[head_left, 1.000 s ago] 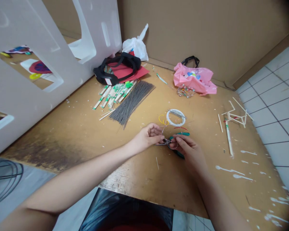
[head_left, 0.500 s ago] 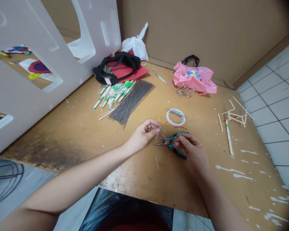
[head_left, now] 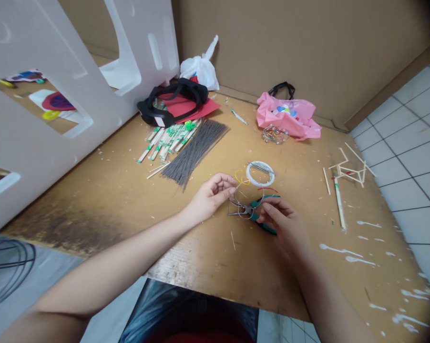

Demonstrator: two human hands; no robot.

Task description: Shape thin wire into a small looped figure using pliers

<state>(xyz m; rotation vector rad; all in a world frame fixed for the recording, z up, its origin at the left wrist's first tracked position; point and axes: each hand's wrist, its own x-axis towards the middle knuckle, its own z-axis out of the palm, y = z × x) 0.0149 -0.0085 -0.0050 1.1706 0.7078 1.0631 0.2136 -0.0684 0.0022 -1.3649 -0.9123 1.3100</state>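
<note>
Between my two hands is a thin wire ring piece [head_left: 245, 217] with small loops and beads along it. My left hand [head_left: 217, 193] pinches its left side between thumb and fingertips. On the other side, my right hand [head_left: 281, 216] grips the right edge with closed fingers. Green-handled pliers [head_left: 248, 210] lie on the table beneath the wire, their handles partly covered by my right hand. Just beyond are a white ring-shaped coil [head_left: 249, 178], a yellow wire loop [head_left: 239, 180] and a short red wire [head_left: 268, 189].
Grey wire lengths [head_left: 197, 152] and wrapped chopsticks [head_left: 165, 143] lie left of centre, near a black headset strap [head_left: 148, 114]. A pink bag [head_left: 304, 121] with a beaded wire piece [head_left: 274, 135] before it sits at the back. A stick frame [head_left: 351, 171] lies right.
The wire piece has turned a little between my hands, and one loop now hangs lower over the pliers. Both hands hold nearly the same place.
</note>
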